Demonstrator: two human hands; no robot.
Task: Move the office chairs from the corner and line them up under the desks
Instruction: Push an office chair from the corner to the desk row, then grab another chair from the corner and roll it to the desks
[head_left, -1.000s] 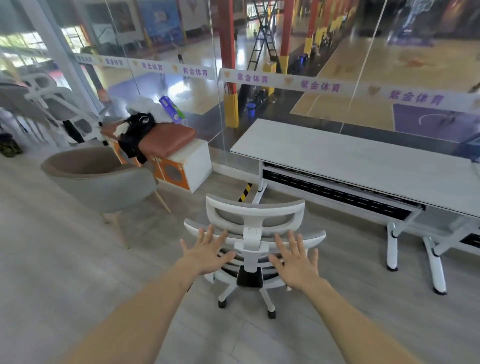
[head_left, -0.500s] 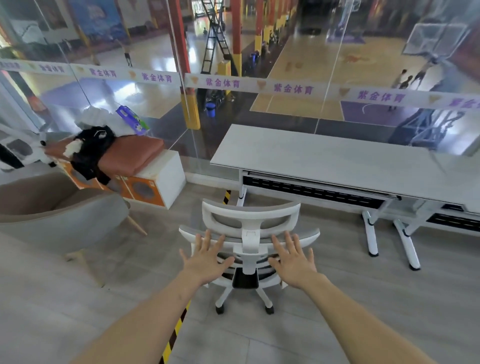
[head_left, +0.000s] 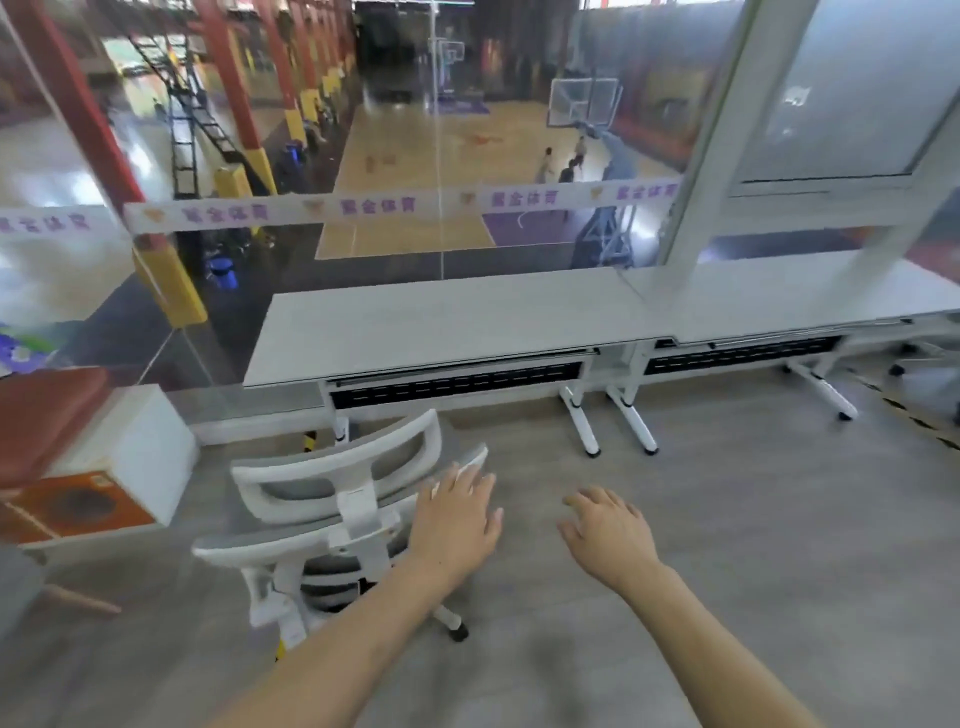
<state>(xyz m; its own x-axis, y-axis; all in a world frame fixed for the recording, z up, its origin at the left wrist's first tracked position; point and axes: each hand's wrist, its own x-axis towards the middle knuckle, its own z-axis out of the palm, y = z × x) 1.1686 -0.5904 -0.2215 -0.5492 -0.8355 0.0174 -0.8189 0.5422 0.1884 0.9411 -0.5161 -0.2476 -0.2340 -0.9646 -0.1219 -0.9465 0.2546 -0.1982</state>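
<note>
A white office chair with grey mesh back and headrest stands on the floor, its back towards me, just in front of the left end of a long grey desk. My left hand rests with straight fingers on the right end of the chair's backrest. Clear of the chair, my right hand hovers over the floor to its right, fingers relaxed and holding nothing. A second desk joins the first on the right.
A glass wall runs behind the desks. A white cabinet with a brown cushion stands at the left. A wooden chair leg shows at the lower left. Another chair's base peeks in at the far right, near yellow-black floor tape.
My view has swung right, so the chair now sits at the left. My right hand has come off the backrest. My left hand has slid to the backrest's right end.
</note>
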